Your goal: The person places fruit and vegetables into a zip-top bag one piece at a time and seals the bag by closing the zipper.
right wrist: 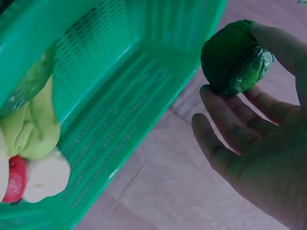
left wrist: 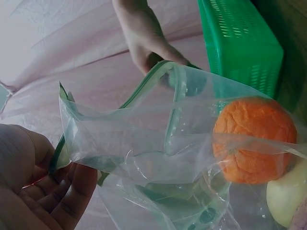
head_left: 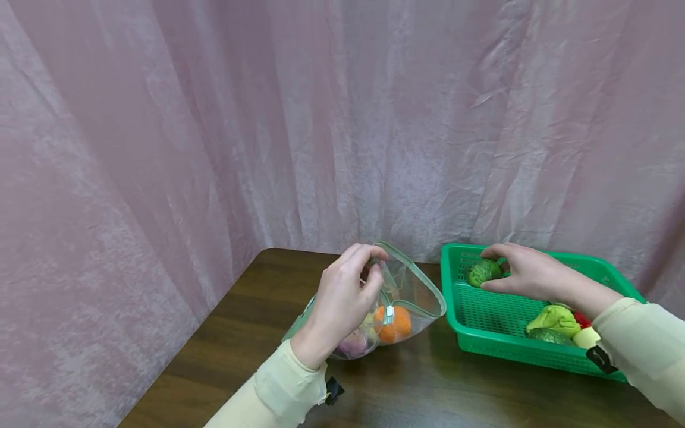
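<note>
My left hand (head_left: 345, 297) pinches the green-edged rim of a see-through mesh bag (head_left: 423, 291), whose mouth hangs wide toward the right. Inside the bag an orange (head_left: 393, 324) lies beside a purplish round item (head_left: 353, 343) and a pale yellow one (left wrist: 288, 194), both partly hidden. Over the left part of a green plastic basket (head_left: 503, 345), my right hand (head_left: 530, 273) holds a dark green, wrinkled round vegetable (right wrist: 235, 57) between thumb and fingertips. In the right wrist view this vegetable appears above the basket's rim.
At the basket's right end lie a light green leafy vegetable (head_left: 553, 321), a dark green bumpy one (head_left: 550, 336), a red item (right wrist: 17, 179) and a whitish piece (right wrist: 47, 175). The brown wooden table (head_left: 214, 333) meets a pink curtain (head_left: 342, 119) behind.
</note>
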Demonstrator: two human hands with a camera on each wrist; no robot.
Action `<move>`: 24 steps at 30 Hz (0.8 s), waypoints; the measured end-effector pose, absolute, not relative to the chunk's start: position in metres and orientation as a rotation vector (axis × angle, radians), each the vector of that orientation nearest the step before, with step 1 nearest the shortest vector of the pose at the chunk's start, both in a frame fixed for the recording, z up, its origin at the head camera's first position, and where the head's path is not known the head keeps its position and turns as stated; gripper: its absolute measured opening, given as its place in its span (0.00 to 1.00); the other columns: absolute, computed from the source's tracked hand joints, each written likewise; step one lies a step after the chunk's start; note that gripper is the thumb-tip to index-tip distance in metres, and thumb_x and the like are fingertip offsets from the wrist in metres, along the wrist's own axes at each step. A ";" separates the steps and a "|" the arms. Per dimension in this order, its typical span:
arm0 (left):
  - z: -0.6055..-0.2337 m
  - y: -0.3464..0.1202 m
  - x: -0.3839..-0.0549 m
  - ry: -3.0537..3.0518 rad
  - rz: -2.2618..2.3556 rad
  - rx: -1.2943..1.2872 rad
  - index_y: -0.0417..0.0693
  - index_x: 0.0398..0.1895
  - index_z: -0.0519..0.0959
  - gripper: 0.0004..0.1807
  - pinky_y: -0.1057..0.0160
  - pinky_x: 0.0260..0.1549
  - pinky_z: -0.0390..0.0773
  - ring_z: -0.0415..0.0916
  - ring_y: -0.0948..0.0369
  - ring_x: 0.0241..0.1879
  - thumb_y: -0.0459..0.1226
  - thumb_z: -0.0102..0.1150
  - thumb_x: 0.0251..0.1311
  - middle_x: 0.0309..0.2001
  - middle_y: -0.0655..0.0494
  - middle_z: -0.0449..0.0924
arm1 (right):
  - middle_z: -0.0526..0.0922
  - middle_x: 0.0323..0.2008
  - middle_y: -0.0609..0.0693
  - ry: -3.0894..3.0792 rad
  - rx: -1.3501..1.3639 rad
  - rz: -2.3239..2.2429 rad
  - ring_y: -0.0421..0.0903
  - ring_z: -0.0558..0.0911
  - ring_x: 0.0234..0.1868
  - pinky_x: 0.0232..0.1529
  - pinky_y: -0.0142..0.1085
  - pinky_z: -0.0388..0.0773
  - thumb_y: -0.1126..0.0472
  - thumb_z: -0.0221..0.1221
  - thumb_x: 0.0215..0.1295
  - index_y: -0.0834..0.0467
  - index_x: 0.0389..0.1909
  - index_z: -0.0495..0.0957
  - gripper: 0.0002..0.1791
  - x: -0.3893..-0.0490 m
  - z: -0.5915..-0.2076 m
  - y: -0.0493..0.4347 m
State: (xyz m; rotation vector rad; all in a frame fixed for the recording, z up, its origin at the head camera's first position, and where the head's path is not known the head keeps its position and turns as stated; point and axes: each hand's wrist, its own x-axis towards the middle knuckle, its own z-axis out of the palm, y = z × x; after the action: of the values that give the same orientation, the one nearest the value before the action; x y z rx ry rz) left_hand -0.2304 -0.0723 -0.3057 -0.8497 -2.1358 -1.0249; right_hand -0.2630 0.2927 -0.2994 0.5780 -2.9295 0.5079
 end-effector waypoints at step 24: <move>-0.306 -0.072 -0.232 -2.123 -1.011 -0.851 0.46 0.49 0.87 0.12 0.67 0.32 0.82 0.77 0.64 0.31 0.26 0.60 0.70 0.42 0.57 0.85 | 0.86 0.59 0.47 -2.815 0.708 1.006 0.44 0.89 0.53 0.49 0.41 0.85 0.43 0.77 0.67 0.56 0.71 0.79 0.37 -0.224 -0.276 0.212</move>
State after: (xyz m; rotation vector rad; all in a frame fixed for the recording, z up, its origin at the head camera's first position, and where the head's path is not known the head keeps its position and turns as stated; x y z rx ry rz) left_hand -0.2318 -0.0720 -0.3060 -0.8514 -2.1225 -1.0110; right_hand -0.2241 0.2120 -0.2763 0.7083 -2.8145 1.0056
